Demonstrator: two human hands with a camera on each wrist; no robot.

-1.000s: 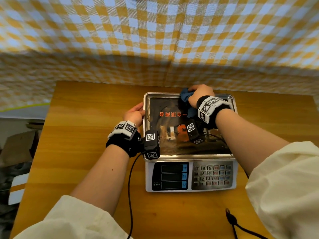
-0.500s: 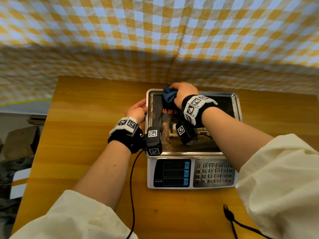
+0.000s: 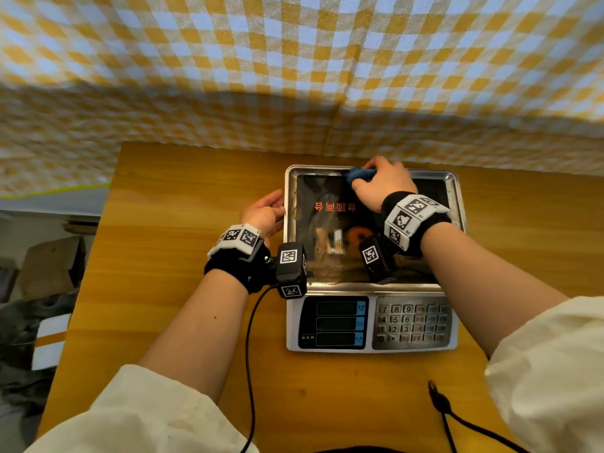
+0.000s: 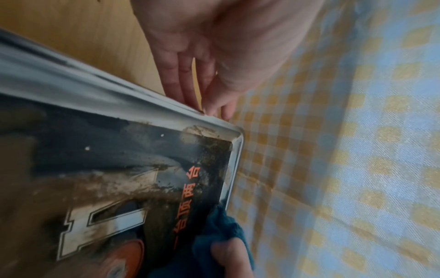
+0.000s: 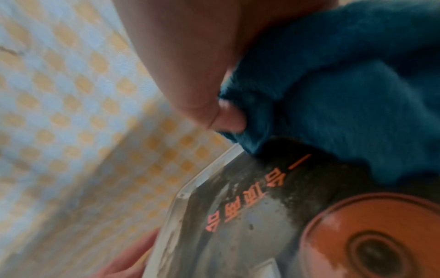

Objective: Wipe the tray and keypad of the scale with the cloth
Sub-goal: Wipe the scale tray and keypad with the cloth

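Right hand (image 3: 382, 186) reaching over tray (image 3: 454, 191), grip curled round bunched blue cloth (image 3: 359, 174) at far rim. Left hand (image 3: 263, 212) fingers straight, pressed against tray's left edge. Scale (image 3: 294, 322) on counter (image 3: 183, 223), keypad (image 3: 411, 323) uncovered.

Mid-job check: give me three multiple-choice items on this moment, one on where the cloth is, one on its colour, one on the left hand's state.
1. Where is the cloth?
A. far edge of the scale's tray
B. on the keypad
C. on the wooden table

2. Cloth colour?
A. yellow
B. dark blue
C. white

3. The left hand?
A. grips the cloth
B. presses keys
C. fingers rest against the tray's left rim

Answers: 1 A, right hand bunches it there; 2 B, wrist views show blue; 3 C, left wrist view shows straight fingers at the rim.
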